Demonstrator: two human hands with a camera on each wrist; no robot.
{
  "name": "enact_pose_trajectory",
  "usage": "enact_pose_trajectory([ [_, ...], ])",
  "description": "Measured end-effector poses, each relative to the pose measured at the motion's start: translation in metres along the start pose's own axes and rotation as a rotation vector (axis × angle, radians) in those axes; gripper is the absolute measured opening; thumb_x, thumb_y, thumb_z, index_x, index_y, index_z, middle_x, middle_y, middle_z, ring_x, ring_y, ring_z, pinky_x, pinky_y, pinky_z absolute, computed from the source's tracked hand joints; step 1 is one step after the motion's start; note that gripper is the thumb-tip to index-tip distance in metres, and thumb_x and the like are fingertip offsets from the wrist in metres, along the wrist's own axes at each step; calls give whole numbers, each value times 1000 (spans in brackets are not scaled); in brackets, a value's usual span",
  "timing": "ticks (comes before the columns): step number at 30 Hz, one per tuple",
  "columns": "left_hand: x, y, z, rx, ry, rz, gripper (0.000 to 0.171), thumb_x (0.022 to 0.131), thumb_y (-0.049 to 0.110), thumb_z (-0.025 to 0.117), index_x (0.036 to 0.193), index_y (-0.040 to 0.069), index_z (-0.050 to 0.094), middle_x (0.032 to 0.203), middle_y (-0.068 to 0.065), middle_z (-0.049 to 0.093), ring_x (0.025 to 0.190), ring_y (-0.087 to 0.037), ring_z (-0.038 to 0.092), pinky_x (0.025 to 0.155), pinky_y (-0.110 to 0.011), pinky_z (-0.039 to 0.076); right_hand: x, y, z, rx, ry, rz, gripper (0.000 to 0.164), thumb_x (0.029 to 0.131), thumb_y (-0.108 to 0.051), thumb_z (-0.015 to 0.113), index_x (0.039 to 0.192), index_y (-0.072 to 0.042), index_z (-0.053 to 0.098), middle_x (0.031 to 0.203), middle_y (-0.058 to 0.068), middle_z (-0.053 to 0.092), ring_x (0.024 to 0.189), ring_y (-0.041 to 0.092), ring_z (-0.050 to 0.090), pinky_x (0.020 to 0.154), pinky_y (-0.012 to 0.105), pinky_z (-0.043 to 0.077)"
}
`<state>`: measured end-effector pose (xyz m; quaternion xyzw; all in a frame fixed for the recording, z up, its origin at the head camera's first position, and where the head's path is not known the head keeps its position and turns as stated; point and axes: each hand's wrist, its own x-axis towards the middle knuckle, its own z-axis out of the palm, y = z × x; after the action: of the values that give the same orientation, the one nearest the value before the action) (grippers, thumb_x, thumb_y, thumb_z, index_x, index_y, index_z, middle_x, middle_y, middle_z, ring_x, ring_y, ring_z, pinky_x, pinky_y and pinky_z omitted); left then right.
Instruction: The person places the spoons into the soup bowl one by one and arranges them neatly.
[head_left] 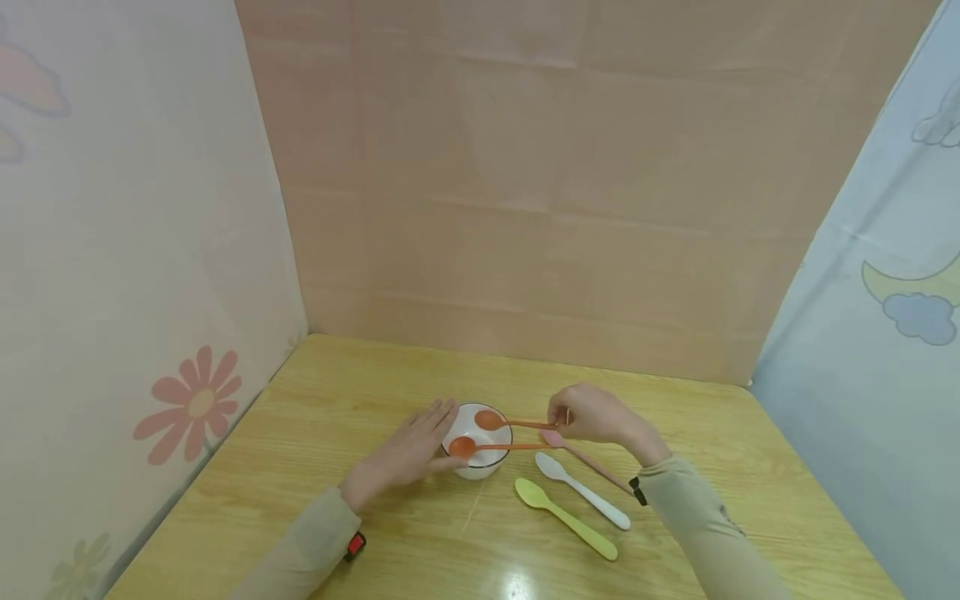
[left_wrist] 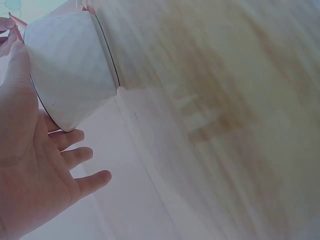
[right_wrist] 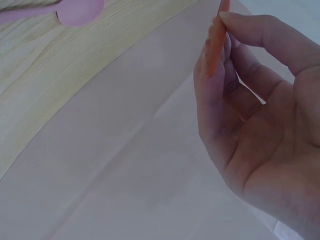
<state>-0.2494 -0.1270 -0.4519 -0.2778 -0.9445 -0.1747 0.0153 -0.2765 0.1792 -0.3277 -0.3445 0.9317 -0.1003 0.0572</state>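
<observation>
My left hand (head_left: 407, 448) holds a white bowl (head_left: 474, 472) with a dark rim at its left side, the thumb by the near rim and the fingers along the far side. In the left wrist view, the faceted outside of the bowl (left_wrist: 70, 65) fills the space beside the palm. My right hand (head_left: 596, 415) pinches the handle end of an orange spoon (head_left: 489, 420), whose head is over the bowl. Nearer me, a second orange spoon (head_left: 462, 448) lies across the bowl, its head close to my left thumb. The right wrist view shows an orange handle (right_wrist: 216, 47) between thumb and fingers.
Right of the bowl, a pink spoon (head_left: 596, 465), a white spoon (head_left: 585, 493) and a yellow-green spoon (head_left: 567, 521) lie slanted on the wooden table (head_left: 360, 375). A brown covered wall (head_left: 525, 208) stands behind, with printed light panels on both sides.
</observation>
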Motion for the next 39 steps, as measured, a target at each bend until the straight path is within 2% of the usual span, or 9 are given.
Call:
enact_pose_trajectory([
  [7,-1,0,1,-13,2,3,91,95,63,50,157,2,21,165,-16,21,154,-37,20,119,-60,28,6,-3,2,0,-7,-24,8,81,-5,72,82,-13,70,76,-6,66,67,1,54,57,18,44],
  [20,-2,1,0,-24,-3,-9,91,95,62,51,158,3,21,166,-14,22,154,-36,20,120,-59,28,11,-11,5,7,-40,-26,8,80,-1,73,83,-9,71,72,-7,66,62,0,51,54,18,42],
  [39,0,2,-1,-10,0,-2,92,95,64,48,157,1,20,165,-16,21,153,-38,20,120,-60,27,21,-18,9,4,-81,-43,19,77,6,63,86,-7,72,75,-5,68,65,1,55,58,20,47],
])
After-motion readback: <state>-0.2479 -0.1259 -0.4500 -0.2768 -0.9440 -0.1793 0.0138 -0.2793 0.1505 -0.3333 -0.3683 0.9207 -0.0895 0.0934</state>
